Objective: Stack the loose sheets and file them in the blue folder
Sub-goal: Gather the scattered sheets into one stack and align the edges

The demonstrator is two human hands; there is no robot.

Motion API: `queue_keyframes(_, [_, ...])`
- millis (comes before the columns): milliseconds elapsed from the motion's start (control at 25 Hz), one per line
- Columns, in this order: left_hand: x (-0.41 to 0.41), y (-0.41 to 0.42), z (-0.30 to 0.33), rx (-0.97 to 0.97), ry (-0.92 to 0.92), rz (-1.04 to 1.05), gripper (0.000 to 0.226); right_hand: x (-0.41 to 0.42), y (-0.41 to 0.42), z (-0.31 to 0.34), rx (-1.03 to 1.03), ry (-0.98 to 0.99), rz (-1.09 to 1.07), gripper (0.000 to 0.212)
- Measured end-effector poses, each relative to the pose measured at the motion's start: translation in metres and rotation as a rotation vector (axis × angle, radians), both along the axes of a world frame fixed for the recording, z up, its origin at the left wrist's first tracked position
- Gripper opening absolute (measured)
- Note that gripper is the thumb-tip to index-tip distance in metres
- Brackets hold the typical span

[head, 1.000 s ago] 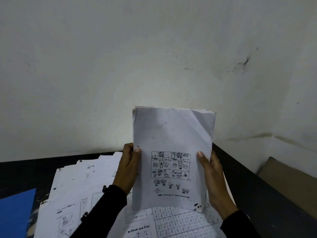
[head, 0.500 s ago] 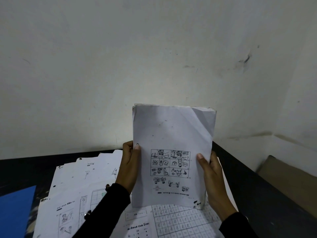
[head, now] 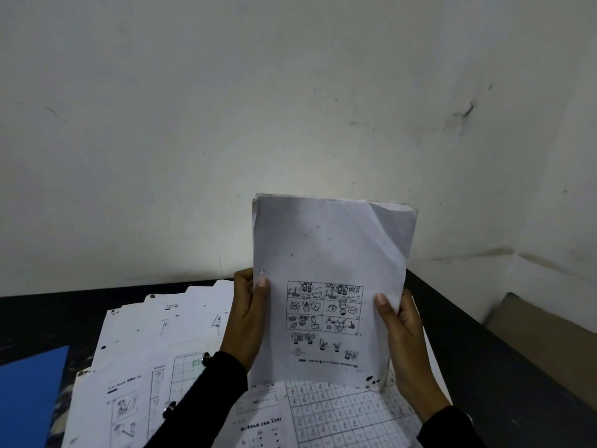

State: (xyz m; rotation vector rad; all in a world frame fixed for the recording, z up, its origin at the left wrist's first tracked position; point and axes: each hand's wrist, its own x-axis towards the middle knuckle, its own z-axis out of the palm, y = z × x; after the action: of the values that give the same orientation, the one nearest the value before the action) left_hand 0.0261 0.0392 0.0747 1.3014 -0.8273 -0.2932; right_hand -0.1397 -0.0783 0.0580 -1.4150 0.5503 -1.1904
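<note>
Already a gathered stack of sheets (head: 329, 253) stands upright, gripped between left hand (head: 247, 315) and right hand (head: 403, 337); loose sheets (head: 168, 321) remain beneath them, blue folder (head: 29, 396) unfilled, far left.

Both hands up in front of the body, forearms rising from the bottom edge, black sleeves to the wrists. Left hand (head: 247, 313) grips the left edge of the stack of sheets (head: 329, 286) — thumb laid across the front face, nail visible, fingers wrapped behind and out of sight. Right hand (head: 403, 344) mirrors it on the right edge — thumb on the front, pointing up and inward, fingers curled behind. Both palms face inward toward each other. Wrists roughly straight, left forearm angled in from lower left, right forearm from lower right.
</note>
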Motion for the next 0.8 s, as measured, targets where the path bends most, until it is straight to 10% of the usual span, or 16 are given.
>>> queue_keyframes(800, [0.015,-0.006,-0.020,0.076,0.004,-0.045,0.011,0.000,-0.012,-0.014,-0.041,0.105,0.015,0.016])
